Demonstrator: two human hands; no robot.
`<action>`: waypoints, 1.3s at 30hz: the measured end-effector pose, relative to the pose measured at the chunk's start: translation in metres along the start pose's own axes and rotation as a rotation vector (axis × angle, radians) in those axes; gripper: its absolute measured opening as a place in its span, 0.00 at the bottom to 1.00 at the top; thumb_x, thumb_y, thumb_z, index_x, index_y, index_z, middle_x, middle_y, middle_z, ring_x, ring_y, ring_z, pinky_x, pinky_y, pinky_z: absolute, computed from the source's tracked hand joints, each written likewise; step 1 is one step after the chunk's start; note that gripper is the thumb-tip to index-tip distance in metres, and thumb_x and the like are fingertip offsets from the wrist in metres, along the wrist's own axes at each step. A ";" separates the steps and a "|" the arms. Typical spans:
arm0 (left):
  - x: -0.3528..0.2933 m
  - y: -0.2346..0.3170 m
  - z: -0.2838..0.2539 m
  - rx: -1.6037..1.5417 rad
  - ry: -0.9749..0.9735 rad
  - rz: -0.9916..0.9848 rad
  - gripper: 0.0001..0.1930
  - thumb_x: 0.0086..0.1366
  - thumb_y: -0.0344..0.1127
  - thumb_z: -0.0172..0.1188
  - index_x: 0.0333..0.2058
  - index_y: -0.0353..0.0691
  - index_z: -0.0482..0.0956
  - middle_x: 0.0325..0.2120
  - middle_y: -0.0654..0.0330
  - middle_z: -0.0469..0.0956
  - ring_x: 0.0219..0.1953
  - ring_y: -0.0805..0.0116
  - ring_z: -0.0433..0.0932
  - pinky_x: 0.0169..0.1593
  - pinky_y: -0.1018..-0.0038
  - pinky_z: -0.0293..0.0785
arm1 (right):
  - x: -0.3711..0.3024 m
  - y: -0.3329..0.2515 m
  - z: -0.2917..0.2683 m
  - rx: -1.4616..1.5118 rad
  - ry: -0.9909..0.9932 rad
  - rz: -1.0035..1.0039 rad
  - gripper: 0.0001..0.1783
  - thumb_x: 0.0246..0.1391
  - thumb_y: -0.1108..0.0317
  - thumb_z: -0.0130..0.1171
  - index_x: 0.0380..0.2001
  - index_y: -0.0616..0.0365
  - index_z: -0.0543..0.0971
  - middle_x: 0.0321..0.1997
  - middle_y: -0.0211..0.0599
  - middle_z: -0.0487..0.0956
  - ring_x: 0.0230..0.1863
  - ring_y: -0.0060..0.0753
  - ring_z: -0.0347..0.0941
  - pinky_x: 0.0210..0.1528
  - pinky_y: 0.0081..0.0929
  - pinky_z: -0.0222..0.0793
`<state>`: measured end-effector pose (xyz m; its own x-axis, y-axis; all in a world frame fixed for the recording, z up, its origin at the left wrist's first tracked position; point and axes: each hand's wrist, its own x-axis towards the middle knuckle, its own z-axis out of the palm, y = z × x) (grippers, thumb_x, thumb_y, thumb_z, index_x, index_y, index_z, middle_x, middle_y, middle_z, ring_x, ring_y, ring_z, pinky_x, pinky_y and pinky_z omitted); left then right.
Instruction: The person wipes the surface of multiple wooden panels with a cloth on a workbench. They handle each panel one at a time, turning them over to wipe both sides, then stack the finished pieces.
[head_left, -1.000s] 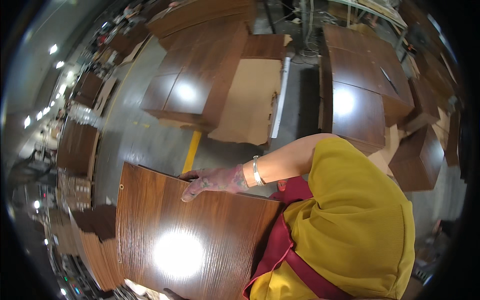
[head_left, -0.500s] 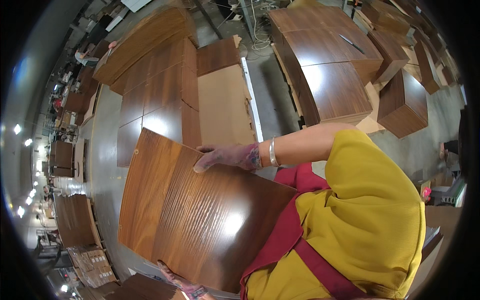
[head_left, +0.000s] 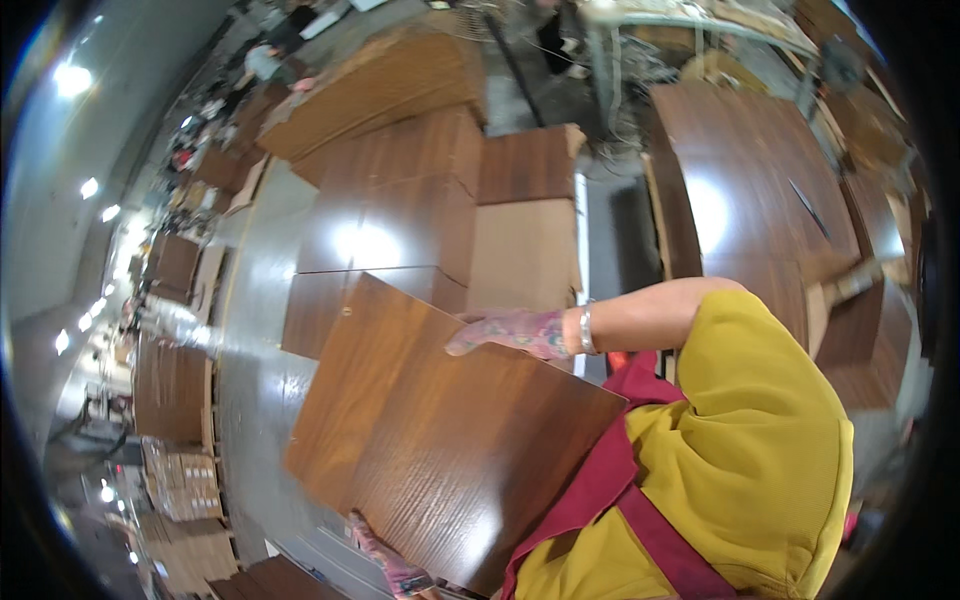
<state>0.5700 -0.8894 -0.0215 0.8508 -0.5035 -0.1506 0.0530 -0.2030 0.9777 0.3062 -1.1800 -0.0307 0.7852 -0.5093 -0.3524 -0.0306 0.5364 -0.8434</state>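
Both hands grip a brown wood-grain panel (head_left: 440,430) by opposite edges, and it is tilted in front of my body. My right hand (head_left: 510,333), in a patterned purple glove, is closed over its upper edge, with the thumb on the face. At the lower edge my left hand (head_left: 390,565), gloved too, holds on with its fingertips against the panel; part of it lies beyond the picture's bottom. Small round marks show near two corners of the panel. A silver bracelet (head_left: 586,328) circles my right wrist.
Stacked brown panels (head_left: 390,220) stand beyond the held one, beside bare cardboard (head_left: 525,250). To the right is another panel stack (head_left: 740,170) with a dark, thin pen-like tool (head_left: 808,208) on it. Pallets with wrapped cartons (head_left: 185,480) stand at the left, across the grey floor (head_left: 250,400).
My view has turned, so the stacks appear farther right and lower. The panel stays in both hands and sits somewhat farther right in the picture.
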 end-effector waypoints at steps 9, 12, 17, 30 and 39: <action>0.005 -0.020 0.031 -0.033 0.020 0.085 0.39 0.63 0.62 0.49 0.63 0.39 0.59 0.59 0.50 0.64 0.58 0.55 0.67 0.59 0.60 0.68 | 0.022 -0.049 -0.041 -0.092 -0.094 0.103 0.36 0.44 0.45 0.66 0.55 0.50 0.74 0.73 0.34 0.50 0.74 0.36 0.39 0.72 0.36 0.34; -0.011 0.024 0.084 -0.318 -0.083 -0.279 0.39 0.66 0.64 0.43 0.64 0.38 0.58 0.64 0.49 0.58 0.67 0.57 0.56 0.70 0.60 0.45 | 0.024 -0.076 -0.056 -0.074 -0.093 0.172 0.36 0.43 0.46 0.66 0.55 0.49 0.74 0.73 0.33 0.51 0.74 0.36 0.39 0.72 0.35 0.32; 0.035 -0.070 0.076 0.036 -0.161 0.380 0.44 0.62 0.71 0.42 0.64 0.38 0.58 0.64 0.52 0.58 0.64 0.57 0.59 0.68 0.57 0.50 | 0.104 -0.075 -0.133 -0.114 -0.190 0.171 0.35 0.42 0.47 0.67 0.54 0.49 0.75 0.72 0.31 0.55 0.74 0.34 0.40 0.72 0.34 0.33; 0.018 -0.091 0.277 0.131 -0.108 0.360 0.44 0.65 0.70 0.31 0.66 0.38 0.52 0.67 0.54 0.51 0.68 0.61 0.51 0.70 0.59 0.39 | 0.188 -0.161 -0.306 -0.202 -0.303 0.276 0.31 0.45 0.48 0.65 0.52 0.51 0.77 0.64 0.33 0.67 0.69 0.32 0.52 0.68 0.29 0.43; 0.044 -0.098 0.409 -0.199 0.024 -0.027 0.37 0.65 0.63 0.45 0.61 0.38 0.63 0.63 0.57 0.61 0.65 0.64 0.58 0.68 0.64 0.50 | 0.202 -0.173 -0.409 -0.163 -0.261 0.335 0.33 0.51 0.47 0.62 0.55 0.58 0.73 0.60 0.35 0.70 0.64 0.32 0.59 0.65 0.27 0.51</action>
<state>0.3884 -1.2348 -0.1834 0.8600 -0.4792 -0.1757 0.1761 -0.0445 0.9834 0.2168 -1.6512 -0.1215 0.8441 -0.1279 -0.5207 -0.3904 0.5192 -0.7603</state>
